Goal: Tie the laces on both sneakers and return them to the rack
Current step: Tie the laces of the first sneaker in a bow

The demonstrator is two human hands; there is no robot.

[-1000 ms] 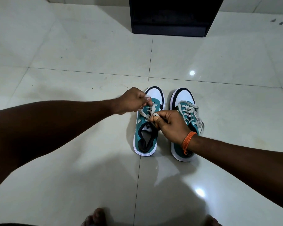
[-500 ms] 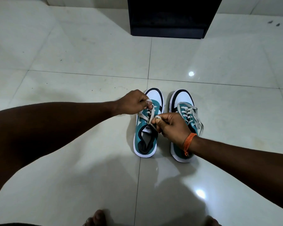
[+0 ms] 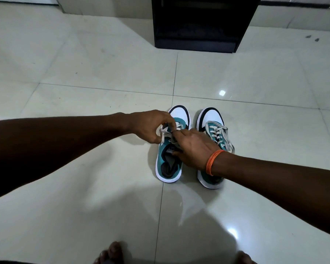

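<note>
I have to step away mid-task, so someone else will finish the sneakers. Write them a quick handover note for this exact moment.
Left hand: pinching a lace of the left sneaker.
Right hand: over the same sneaker's tongue, fingers at the lace; its exact grip is hidden.
Both sneakers stand side by side on the tiled floor, toes toward the dark rack.
Done: nothing finished that I can confirm. The right sneaker has its laces hanging loose over the side.
Left: finish the left sneaker's knot, tie the right one, then put both back on the rack.
</note>
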